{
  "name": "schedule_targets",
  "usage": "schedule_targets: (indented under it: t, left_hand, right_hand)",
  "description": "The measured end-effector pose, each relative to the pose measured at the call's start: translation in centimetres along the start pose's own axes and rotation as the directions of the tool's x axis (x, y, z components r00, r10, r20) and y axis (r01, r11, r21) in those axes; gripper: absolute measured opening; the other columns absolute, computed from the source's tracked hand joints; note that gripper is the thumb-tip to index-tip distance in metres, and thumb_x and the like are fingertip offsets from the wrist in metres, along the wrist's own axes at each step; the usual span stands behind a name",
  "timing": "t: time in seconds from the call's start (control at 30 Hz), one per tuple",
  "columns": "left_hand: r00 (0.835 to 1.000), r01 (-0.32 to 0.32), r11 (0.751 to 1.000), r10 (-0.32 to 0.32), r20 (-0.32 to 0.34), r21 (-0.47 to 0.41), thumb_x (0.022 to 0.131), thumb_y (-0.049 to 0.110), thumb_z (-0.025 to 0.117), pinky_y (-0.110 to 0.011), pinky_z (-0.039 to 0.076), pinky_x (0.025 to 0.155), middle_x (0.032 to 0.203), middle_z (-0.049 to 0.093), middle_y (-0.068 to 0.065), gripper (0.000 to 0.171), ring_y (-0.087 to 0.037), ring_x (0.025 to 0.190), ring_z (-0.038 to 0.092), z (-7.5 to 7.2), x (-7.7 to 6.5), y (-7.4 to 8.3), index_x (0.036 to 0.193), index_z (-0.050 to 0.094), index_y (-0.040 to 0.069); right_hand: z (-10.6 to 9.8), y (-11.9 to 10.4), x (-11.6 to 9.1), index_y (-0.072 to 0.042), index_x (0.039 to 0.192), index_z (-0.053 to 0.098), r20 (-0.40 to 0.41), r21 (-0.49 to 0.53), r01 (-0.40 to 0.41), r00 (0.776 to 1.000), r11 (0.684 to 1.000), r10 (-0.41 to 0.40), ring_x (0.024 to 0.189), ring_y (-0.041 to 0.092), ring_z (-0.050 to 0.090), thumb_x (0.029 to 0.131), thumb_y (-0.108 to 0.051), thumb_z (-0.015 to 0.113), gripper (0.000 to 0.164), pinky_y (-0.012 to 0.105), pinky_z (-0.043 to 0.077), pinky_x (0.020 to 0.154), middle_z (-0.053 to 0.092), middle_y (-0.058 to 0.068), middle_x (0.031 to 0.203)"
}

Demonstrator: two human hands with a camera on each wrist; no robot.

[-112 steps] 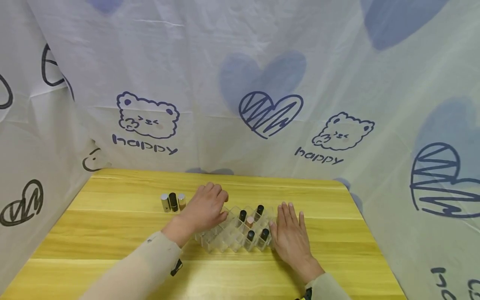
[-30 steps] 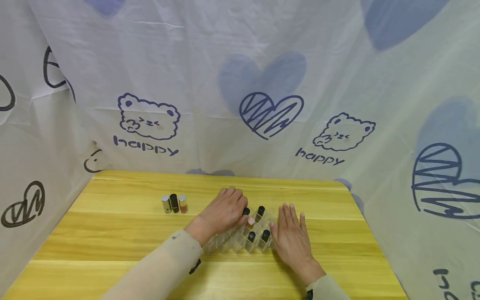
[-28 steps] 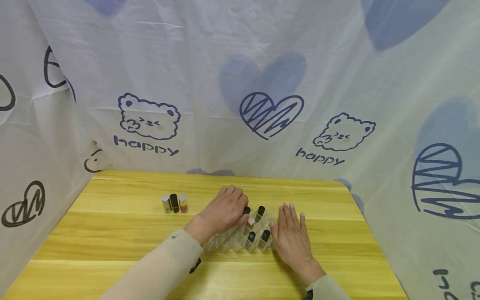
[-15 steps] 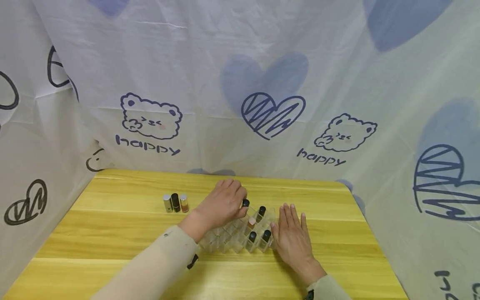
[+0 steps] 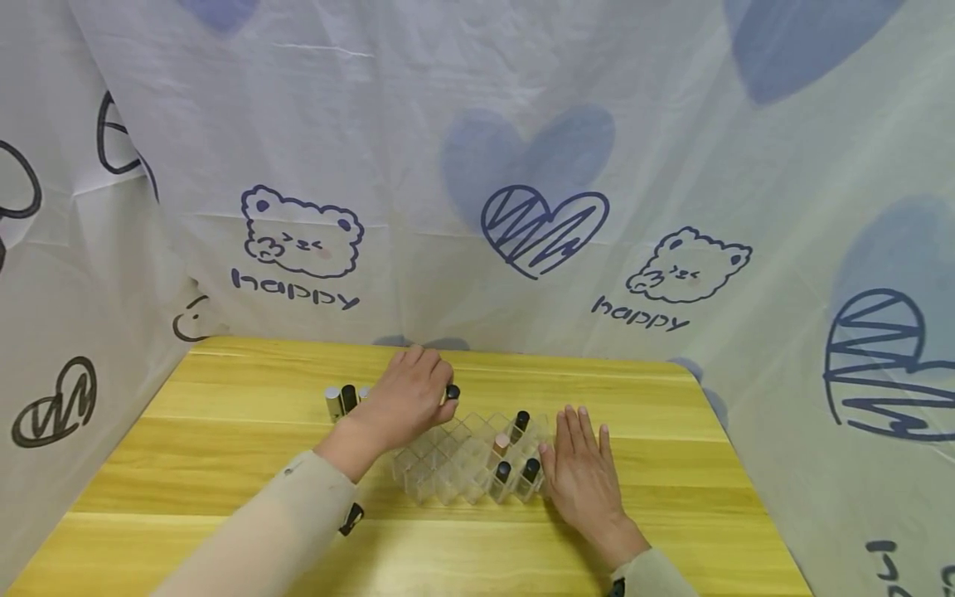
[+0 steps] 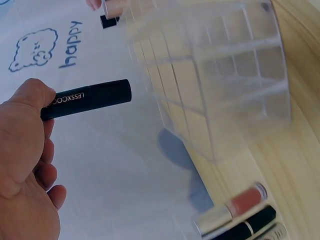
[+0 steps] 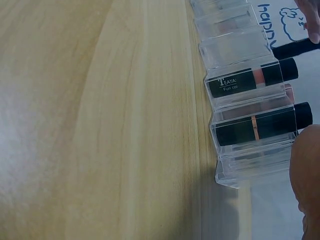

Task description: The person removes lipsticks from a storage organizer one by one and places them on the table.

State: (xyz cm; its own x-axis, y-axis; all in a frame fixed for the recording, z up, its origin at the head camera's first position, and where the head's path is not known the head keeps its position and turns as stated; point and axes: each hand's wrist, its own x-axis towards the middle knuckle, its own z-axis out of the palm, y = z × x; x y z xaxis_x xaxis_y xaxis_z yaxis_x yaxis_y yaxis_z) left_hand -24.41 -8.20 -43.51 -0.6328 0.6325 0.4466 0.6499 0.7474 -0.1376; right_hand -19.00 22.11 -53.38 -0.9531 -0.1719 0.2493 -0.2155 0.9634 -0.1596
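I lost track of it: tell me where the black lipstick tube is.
Head view: left hand grips the black lipstick tube, behind the clear organizer.

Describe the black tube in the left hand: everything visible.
The black tube is a slim, glossy cylinder, plastic by its look, with white "LESSXCOCO" lettering along its side. The left hand pinches one end between its fingers, so the rest sticks out free. It is off the table, above the far left part of the clear organizer, touching nothing but the hand.

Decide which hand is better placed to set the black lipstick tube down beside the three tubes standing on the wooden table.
Probably the left hand: it holds the black lipstick tube near them, while the right hand rests flat by the clear organiser.
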Motion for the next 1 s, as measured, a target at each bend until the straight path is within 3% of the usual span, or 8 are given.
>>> schedule_targets:
  t: [0.27, 0.57, 0.73, 1.0]
  left_hand:
    - [0.997, 0.072, 0.997, -0.071, 0.007, -0.040, 0.096, 0.033, 0.076, -0.038, 0.035, 0.079, 0.091, 0.046, -0.004, 0.032, -0.025, 0.086, 0.038, -1.0, -1.7, -2.0, 0.094, 0.056, 0.009]
    - [0.982, 0.179, 0.978, -0.170, 0.084, -0.105, 0.099, 0.029, 0.074, -0.039, 0.032, 0.080, 0.095, 0.050, -0.004, 0.027, -0.026, 0.091, 0.040, -3.1, -4.1, -5.0, 0.099, 0.057, 0.008]
    - [0.968, 0.240, 0.967, -0.231, 0.101, -0.087, 0.100, 0.028, 0.072, -0.040, 0.033, 0.080, 0.102, 0.057, -0.008, 0.026, -0.028, 0.094, 0.043, -4.8, -5.6, -7.0, 0.105, 0.062, 0.005]
    - [0.951, 0.306, 0.951, -0.302, 0.069, -0.050, 0.097, 0.026, 0.073, -0.045, 0.035, 0.081, 0.102, 0.056, -0.012, 0.029, -0.032, 0.094, 0.043, -7.2, -8.0, -10.1, 0.108, 0.060, 0.002]
  right_hand:
    - [0.1, 0.1, -0.1, 0.007, 0.160, 0.034, 0.005, 0.007, -0.001, 1.000, 1.000, 0.001, 0.160, 0.041, 0.021, 0.114, -0.039, 0.042, 0.066, 0.065, 0.015, 0.126, 0.032, 0.024, 0.168]
    - [0.1, 0.1, 0.0, 0.007, 0.160, 0.034, 0.002, 0.005, 0.001, 1.000, 1.000, -0.001, 0.160, 0.041, 0.022, 0.113, -0.038, 0.044, 0.065, 0.066, 0.016, 0.126, 0.032, 0.024, 0.168]
    - [0.2, 0.1, 0.0, 0.007, 0.159, 0.035, -0.004, 0.003, 0.005, 1.000, 1.000, -0.005, 0.160, 0.041, 0.022, 0.113, -0.038, 0.044, 0.065, 0.066, 0.016, 0.126, 0.033, 0.024, 0.168]
    - [0.2, 0.1, 0.0, 0.007, 0.160, 0.034, -0.001, 0.004, 0.002, 1.000, 1.000, -0.002, 0.160, 0.041, 0.022, 0.113, -0.037, 0.045, 0.065, 0.065, 0.016, 0.126, 0.032, 0.024, 0.168]
